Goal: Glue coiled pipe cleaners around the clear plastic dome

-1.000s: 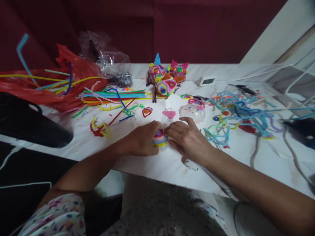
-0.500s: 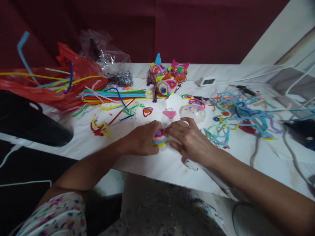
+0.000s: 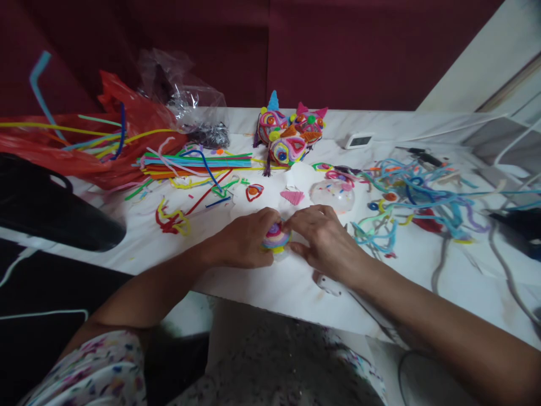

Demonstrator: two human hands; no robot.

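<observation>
A small ball [image 3: 276, 237] wrapped in bands of purple, pink, blue and yellow pipe cleaner sits between my two hands, low over the table. My left hand [image 3: 249, 239] is closed around its left side, thumb and fingers curled over it. On the right side, the bent fingers of my right hand [image 3: 319, 239] pinch against the ball; their tips are partly hidden. Just beyond my hands lies a pink triangle [image 3: 292, 197] of pipe cleaner. Left of that is a red-edged eye shape [image 3: 254, 192] with an orange centre. A clear dome [image 3: 332, 196] with coloured specks stands behind my right hand.
Finished pipe-cleaner heads [image 3: 291, 135] stand at the back. Bundled pipe cleaners [image 3: 196, 162] and a red plastic bag [image 3: 139, 113] lie left, near a black bottle [image 3: 54, 203]. Tangled pipe cleaners [image 3: 418, 186] and a grey cable [image 3: 439, 262] are right. A white spotted object [image 3: 327, 285] is below my right wrist.
My right hand's raised finger has lowered and drawn in closer to the others. The ball and my left hand stay almost where they were.
</observation>
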